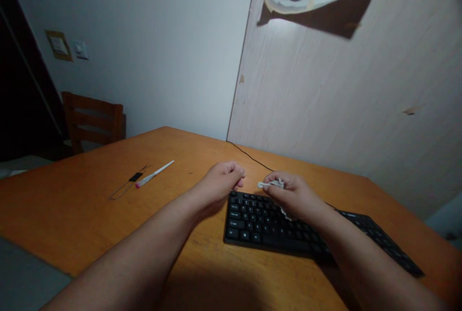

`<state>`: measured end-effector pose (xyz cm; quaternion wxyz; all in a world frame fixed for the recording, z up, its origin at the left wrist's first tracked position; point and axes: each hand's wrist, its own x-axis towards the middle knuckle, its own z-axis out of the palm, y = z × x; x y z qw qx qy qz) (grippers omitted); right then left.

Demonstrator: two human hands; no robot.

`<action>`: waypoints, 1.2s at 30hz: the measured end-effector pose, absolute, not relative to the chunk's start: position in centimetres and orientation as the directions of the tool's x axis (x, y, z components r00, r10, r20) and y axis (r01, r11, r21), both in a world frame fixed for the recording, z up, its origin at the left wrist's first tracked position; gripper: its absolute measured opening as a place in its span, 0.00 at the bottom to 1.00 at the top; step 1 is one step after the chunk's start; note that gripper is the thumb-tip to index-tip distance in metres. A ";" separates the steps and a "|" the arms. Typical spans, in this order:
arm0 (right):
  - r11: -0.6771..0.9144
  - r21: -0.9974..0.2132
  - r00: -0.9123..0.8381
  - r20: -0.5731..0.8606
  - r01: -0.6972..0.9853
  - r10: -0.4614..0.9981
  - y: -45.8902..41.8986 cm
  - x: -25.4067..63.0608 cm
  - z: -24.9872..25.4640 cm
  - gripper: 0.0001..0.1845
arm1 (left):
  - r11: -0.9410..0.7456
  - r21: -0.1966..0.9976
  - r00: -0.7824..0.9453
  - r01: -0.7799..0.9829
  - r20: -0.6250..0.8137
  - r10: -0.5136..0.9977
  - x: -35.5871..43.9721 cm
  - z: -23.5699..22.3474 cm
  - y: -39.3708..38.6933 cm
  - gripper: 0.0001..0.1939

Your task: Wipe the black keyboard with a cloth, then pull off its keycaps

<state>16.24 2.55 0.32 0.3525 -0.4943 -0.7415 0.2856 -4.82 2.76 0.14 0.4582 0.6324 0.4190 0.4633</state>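
A black computer keyboard (pixel 267 226) lies on the wooden table in front of me. My right hand (pixel 292 193) is above its middle, fingers closed around a crumpled whitish piece (pixel 276 183) that looks like tissue or thin cloth. One end pokes out past the thumb, and another bit hangs below the palm over the keys. Just beyond the keyboard's left corner is my left hand (pixel 227 177), its fingers curled in with the thumb pressed against them. Whatever it may hold is hidden.
Left on the table (pixel 119 224) lie a white tapered stick (pixel 156 174) with a pink end and a thin wire loop with a black block (pixel 136 176). A black cable (pixel 250 157) runs toward the wall. A wooden chair (pixel 93 118) stands behind the table's left side.
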 end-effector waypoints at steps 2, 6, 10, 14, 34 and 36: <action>0.361 -0.720 -0.292 0.226 0.593 0.929 3.2 16.6 -0.4 0.11 | -0.307 0.901 0.181 0.305 0.262 0.948 -5.3 -0.7 3.9 0.11; 0.404 -0.625 -0.350 0.216 0.668 0.912 4.2 17.2 -1.6 0.10 | -0.284 0.799 0.161 0.530 0.234 0.959 -6.1 -2.5 5.7 0.09; 0.426 -0.577 -0.366 0.224 0.697 0.903 4.6 17.4 -2.0 0.09 | -0.207 0.815 0.179 0.541 0.129 0.975 -6.3 -3.3 6.2 0.06; 0.463 -0.518 -0.405 0.230 0.719 0.885 4.5 16.9 -1.8 0.09 | -0.183 0.861 0.254 0.475 0.065 0.965 -6.3 -3.6 6.3 0.06; 0.129 -0.626 -0.284 -0.153 0.769 0.947 5.9 14.5 -0.2 0.04 | -0.105 0.894 0.304 0.436 -0.037 0.952 -6.4 -2.7 5.9 0.03; 0.134 -0.647 -0.313 -0.170 0.751 0.934 5.9 14.6 0.0 0.05 | -0.084 0.896 0.301 0.437 -0.057 0.952 -6.3 -2.7 5.9 0.02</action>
